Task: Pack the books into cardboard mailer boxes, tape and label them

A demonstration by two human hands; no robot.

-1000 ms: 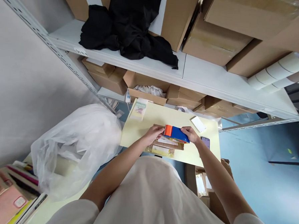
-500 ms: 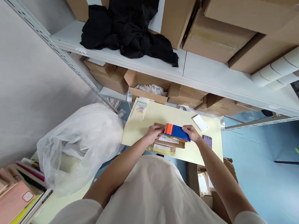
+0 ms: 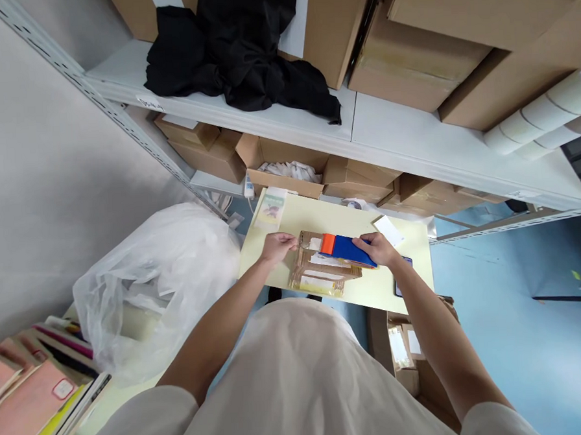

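My right hand grips a blue and orange tape dispenser by its right end, over a small brown cardboard box. The box has white labels and clear tape on it and lies near the front edge of the pale yellow table. Just off the box's left end is my left hand, its fingers pinched together. What lies between those fingertips is too small to make out. A phone is partly hidden behind my right forearm.
A white card or small box and a printed packet lie on the table. To the left bulges a clear plastic bag, with books below. Shelving with cartons stands ahead; an open carton sits below right.
My left hand has moved left, away from the dispenser, past the box's end. The dispenser has shifted slightly right with my right hand, which now covers part of the phone.
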